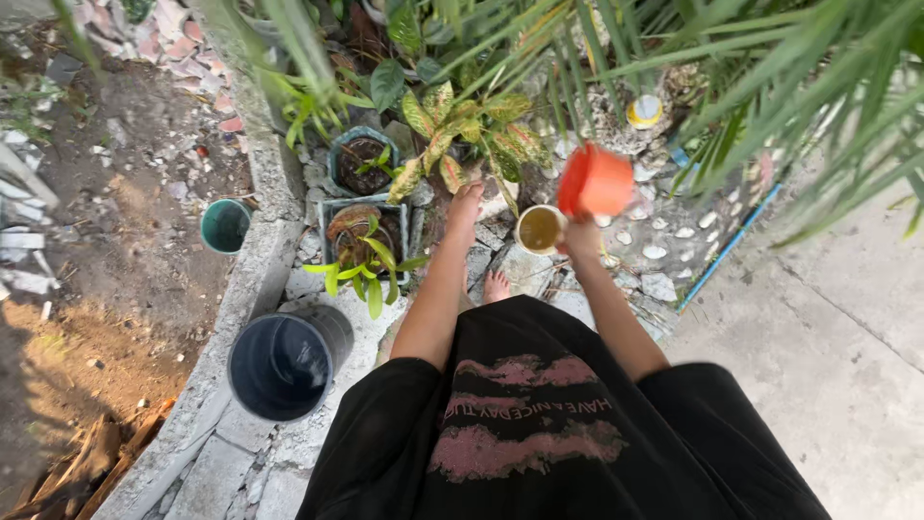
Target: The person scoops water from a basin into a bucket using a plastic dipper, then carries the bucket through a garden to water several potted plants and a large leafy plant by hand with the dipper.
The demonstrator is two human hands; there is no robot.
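Note:
My right hand (580, 231) grips an orange plastic cup (597, 181), tipped on its side over the rocky plant bed. My left hand (466, 202) is stretched forward with fingers together, reaching toward a croton plant with yellow-green spotted leaves (462, 130); I cannot tell whether it touches a leaf. Between my arms a small round bowl of murky yellowish liquid (539, 229) rests on the stones. One of my bare feet (497, 286) stands on the stones below it.
A big dark bucket (286, 363) stands on the concrete kerb (252, 279) at left. A square pot with a leafy plant (364, 246), a round pot (362, 159) and a teal pot (225, 225) lie beyond. Palm fronds (770, 87) hang overhead. Concrete paving (828, 327) is at right.

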